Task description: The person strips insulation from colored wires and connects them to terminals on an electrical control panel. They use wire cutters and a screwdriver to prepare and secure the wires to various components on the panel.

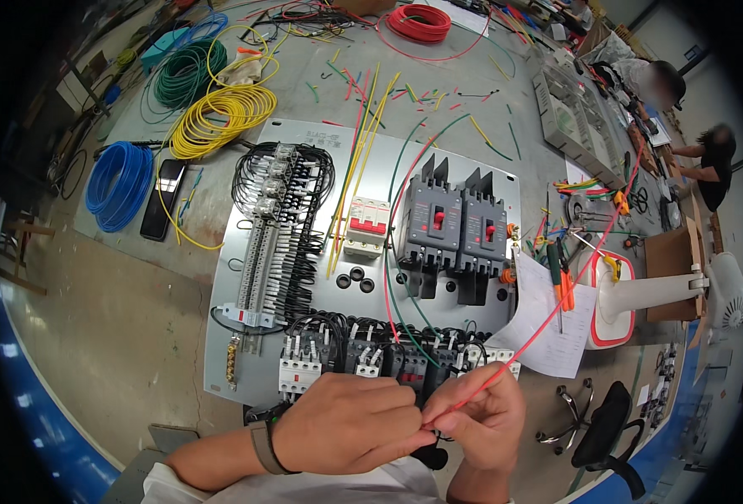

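Observation:
My left hand (350, 422) and my right hand (482, 418) meet in front of the panel's near edge, both pinching a red wire (548, 322). From my fingers the wire runs up and right past a paper sheet. Its end is hidden between my fingertips. Beyond my hands lies a metal mounting panel (304, 290). Along its near side stands a row of contactors (301, 375), partly covered by my hands. Two grey breakers (433, 220) and a small white breaker with red levers (368, 225) are mounted farther back. A terminal strip (258, 260) with black wires is at the left.
Coils of blue (119, 186), yellow (220, 122), green (188, 74) and red wire (418, 23) lie on the table, with a phone (163, 200). Screwdrivers (559, 273), a printed sheet (561, 340) and a white fan (640, 294) are at the right. Two people (712, 164) are farther off.

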Demonstrator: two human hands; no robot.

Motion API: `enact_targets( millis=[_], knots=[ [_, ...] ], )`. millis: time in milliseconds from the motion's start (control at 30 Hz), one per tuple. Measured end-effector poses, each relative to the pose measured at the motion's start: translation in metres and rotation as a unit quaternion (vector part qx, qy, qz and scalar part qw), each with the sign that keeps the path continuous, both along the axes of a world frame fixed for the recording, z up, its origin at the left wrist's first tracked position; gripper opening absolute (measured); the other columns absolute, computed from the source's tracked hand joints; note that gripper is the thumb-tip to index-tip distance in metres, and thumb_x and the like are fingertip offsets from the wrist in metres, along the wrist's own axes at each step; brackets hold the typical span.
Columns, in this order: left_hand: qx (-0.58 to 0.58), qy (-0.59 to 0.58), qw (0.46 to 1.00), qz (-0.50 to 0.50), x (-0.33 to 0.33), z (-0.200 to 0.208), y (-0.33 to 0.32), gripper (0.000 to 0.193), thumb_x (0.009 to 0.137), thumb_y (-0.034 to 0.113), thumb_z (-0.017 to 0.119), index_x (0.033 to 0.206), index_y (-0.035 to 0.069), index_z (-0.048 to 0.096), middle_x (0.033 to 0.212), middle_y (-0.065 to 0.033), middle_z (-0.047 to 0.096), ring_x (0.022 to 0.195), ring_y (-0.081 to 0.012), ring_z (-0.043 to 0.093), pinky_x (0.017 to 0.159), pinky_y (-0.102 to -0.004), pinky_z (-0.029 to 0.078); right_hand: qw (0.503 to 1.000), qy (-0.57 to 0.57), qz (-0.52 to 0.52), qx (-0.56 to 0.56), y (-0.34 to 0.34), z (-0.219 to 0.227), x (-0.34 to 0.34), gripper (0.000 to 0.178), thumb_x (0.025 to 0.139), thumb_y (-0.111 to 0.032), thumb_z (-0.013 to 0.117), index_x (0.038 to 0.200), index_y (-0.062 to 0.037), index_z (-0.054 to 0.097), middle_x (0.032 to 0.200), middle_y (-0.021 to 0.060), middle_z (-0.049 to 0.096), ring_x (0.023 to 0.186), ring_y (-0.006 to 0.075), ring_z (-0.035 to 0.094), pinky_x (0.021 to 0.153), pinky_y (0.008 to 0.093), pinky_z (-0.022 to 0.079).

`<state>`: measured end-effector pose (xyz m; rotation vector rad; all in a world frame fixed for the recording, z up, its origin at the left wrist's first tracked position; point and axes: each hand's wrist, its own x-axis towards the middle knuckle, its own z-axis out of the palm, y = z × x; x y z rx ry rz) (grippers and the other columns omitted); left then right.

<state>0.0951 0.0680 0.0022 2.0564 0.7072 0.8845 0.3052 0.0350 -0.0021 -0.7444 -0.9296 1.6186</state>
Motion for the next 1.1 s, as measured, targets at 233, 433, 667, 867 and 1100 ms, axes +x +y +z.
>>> enact_targets(
  millis=[233,433,667,867,1100],
  knots=[
    [0.002,-0.022,1.0,-0.011,-0.002,-0.001,0.002,0.027,0.086,0.021,0.08,0.074,0.01,0.059,0.069,-0.0026,0.051,0.057,-0.0213,0.053,0.046,-0.0357,0.039,1.0,0.0,0.016,0.001,0.0,-0.002,0.001,0.024,0.091,0.013,0.066,0.109,0.0073,0.052,0.098,0.0239,0.071,0.09,0.0246,0.071,0.083,0.0372,0.059],
    [-0.055,-0.051,0.997,-0.007,-0.001,-0.006,-0.001,0.026,0.085,0.018,0.08,0.073,0.009,0.059,0.067,-0.003,0.05,0.057,-0.0226,0.052,0.047,-0.0364,0.039,1.0,0.009,0.023,-0.016,-0.004,-0.001,-0.001,0.023,0.091,0.014,0.065,0.109,0.0067,0.053,0.101,0.0226,0.07,0.093,0.0236,0.07,0.084,0.0364,0.058],
    [-0.026,-0.048,0.998,0.009,0.004,-0.001,-0.005,0.025,0.083,0.01,0.076,0.071,0.007,0.055,0.065,-0.0045,0.048,0.055,-0.0232,0.051,0.046,-0.0363,0.038,1.0,-0.004,0.011,-0.024,-0.007,0.002,-0.003,0.023,0.091,0.014,0.065,0.109,0.0049,0.053,0.1,0.0203,0.069,0.094,0.0226,0.069,0.083,0.0352,0.058],
    [-0.045,-0.02,0.999,0.014,0.007,0.004,-0.018,0.028,0.087,0.015,0.072,0.069,0.008,0.052,0.066,-0.0048,0.049,0.056,-0.0231,0.053,0.047,-0.0358,0.04,0.998,-0.019,-0.037,-0.038,-0.003,0.003,0.008,0.023,0.091,0.009,0.069,0.108,0.0027,0.055,0.097,0.0208,0.07,0.089,0.0211,0.07,0.079,0.0317,0.059],
    [-0.119,-0.033,0.992,-0.018,0.001,0.015,-0.025,0.031,0.085,0.009,0.074,0.065,0.007,0.051,0.059,-0.0053,0.045,0.049,-0.0236,0.048,0.044,-0.0365,0.035,0.994,-0.069,-0.071,-0.049,0.014,0.002,0.031,0.029,0.091,0.001,0.069,0.115,0.0013,0.053,0.09,0.0188,0.07,0.077,0.0206,0.068,0.068,0.0302,0.055]
  ],
)
